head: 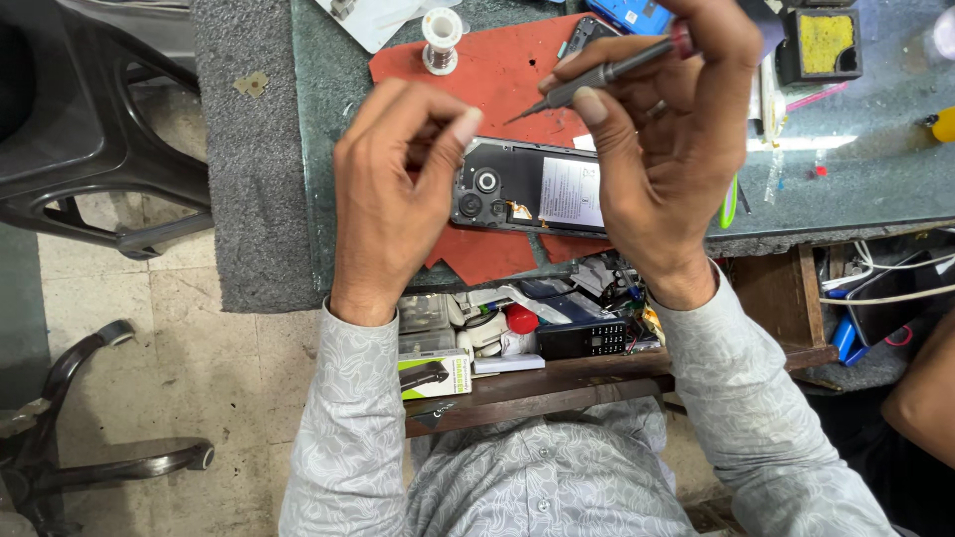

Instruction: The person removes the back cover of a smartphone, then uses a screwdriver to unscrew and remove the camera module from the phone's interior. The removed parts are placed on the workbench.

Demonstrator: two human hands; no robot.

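An opened smartphone (527, 189) with its back cover off lies on a red mat (507, 70) on the bench, its camera module and battery exposed. My right hand (657, 149) holds a thin screwdriver (597, 75) with a red end, tip pointing down-left above the phone. My left hand (398, 189) hovers over the phone's left end with thumb and fingertips pinched together; whether something tiny sits between them cannot be seen.
A solder spool (441, 40) stands at the mat's far edge. A black holder with a yellow sponge (821, 45) sits at the back right. An open drawer (517, 343) below the bench holds several small parts and boxes. Another person's arm (925, 398) shows at right. A chair base (80, 467) stands at lower left.
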